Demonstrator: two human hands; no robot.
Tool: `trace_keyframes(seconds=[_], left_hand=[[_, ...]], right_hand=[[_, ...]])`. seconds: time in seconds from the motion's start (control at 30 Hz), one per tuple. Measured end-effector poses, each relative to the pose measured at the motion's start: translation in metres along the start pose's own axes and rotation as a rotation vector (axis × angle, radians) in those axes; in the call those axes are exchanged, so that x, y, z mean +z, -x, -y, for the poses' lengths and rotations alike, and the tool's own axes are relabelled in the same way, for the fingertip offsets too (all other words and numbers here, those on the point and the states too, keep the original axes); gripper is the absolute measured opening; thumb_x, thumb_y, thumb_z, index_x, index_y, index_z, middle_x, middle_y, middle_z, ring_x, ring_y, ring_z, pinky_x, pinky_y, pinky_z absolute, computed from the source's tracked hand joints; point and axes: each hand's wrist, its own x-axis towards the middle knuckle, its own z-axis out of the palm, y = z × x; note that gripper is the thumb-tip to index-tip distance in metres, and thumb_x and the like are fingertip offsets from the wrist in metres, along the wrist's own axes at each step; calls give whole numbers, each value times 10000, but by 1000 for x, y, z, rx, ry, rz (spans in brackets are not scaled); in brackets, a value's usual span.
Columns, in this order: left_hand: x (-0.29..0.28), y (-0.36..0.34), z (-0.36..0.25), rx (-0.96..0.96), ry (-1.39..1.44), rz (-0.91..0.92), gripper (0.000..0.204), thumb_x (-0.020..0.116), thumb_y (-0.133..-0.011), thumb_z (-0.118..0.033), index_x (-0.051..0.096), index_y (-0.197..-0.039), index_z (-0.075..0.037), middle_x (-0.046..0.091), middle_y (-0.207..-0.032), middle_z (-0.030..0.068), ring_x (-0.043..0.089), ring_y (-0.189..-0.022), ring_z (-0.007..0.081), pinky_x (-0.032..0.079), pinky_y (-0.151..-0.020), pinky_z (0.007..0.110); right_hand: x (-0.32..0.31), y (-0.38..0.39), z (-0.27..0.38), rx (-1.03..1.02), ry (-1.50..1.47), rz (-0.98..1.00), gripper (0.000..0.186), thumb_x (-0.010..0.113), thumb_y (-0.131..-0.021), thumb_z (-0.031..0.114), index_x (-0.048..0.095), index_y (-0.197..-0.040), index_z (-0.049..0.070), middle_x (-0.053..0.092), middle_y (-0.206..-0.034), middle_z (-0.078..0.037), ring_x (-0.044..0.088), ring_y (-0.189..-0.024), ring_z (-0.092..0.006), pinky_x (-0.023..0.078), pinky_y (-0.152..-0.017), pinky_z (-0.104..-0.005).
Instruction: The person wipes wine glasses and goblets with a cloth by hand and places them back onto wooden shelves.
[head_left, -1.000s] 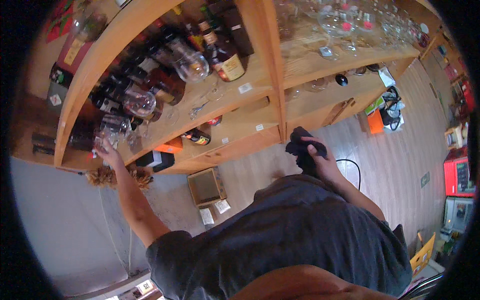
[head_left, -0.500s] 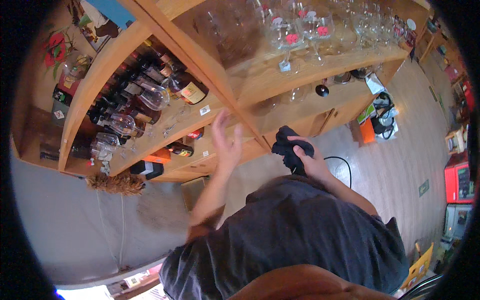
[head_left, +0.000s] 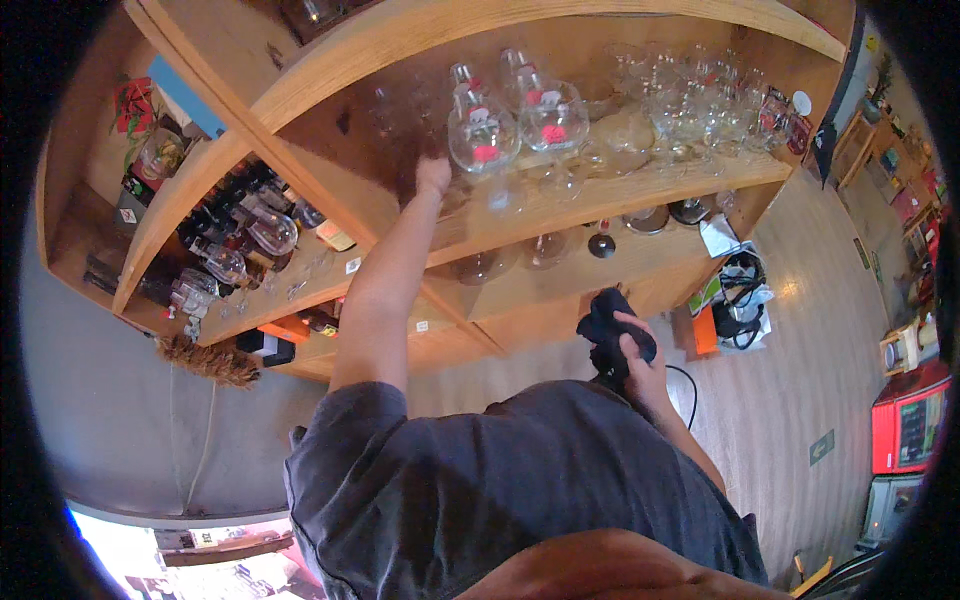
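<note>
Cloth (head_left: 603, 325): black and bunched up, just in front of my body on the right, near me and above the floor (head_left: 770, 400).
Right hand (head_left: 645, 365): curled firmly round the cloth, my thumb and fingers folded against it.
Left hand (head_left: 433, 178): stretched far out over the upper shelf (head_left: 465, 235); my fingers are blurred, so I cannot tell how widely they are spread or whether they have hold of anything.
Round glasses (head_left: 483, 135): two big stemmed ones with red marks, standing upright just to the right of my left hand.
Smaller glasses (head_left: 700, 110): a clear, crowded group farther right on the same shelf.
Lower shelf (head_left: 520, 285): beneath the upper one, with a dark round piece (head_left: 601, 243) toward its right half.
Post (head_left: 315, 195): a wooden divider to the left of my left hand, parting the glassware from the bottles (head_left: 230, 215).
Orange box (head_left: 290, 328): low on the left, below the bottles, beside a black box (head_left: 265, 347).
Fluffy brown bundle (head_left: 208, 362): at the left end of the shelving.
Black cables (head_left: 740, 300): heaped at the right end of the shelving, well apart from my right hand.
</note>
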Motion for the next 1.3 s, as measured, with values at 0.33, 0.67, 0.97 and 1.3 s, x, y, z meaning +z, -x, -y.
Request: trace_keyframes(seconds=[0.33,0.67,0.97,1.3], left_hand=[[-5,6,1,257,172,-29,390,530,-960,-244,496,-1277,-20,644,-1164,193,611,-1069,332,460,-907,393],[-11,43,-20,179,64,-300,269,581,-928,-244,652,-1047,-14,685,-970,218,657,-906,348,492,-814,428],[-82,182,-53,159,228,-198,222,564,-970,-199,630,-1020,8,657,-790,84,633,-757,159,493,-704,307],[-92,385,-53,-140,562,88,184,476,-1015,-143,582,-1056,1,584,-826,13,539,-674,81,474,-625,242]], right_hand=[[-31,-19,2,81,-65,-16,308,558,-967,163,545,-1248,35,621,-1097,-100,624,-920,-178,515,-811,-305],[-28,-25,4,166,-164,106,354,579,-956,206,515,-1269,52,607,-1126,-153,649,-921,-252,529,-817,-364],[0,-37,4,20,-200,148,613,570,-935,139,294,-1468,13,467,-1390,-170,511,-1235,-263,420,-1033,-381],[90,-61,-3,-638,294,269,640,592,-924,127,272,-1452,-42,470,-1375,-203,478,-1277,-315,352,-1081,-379]])
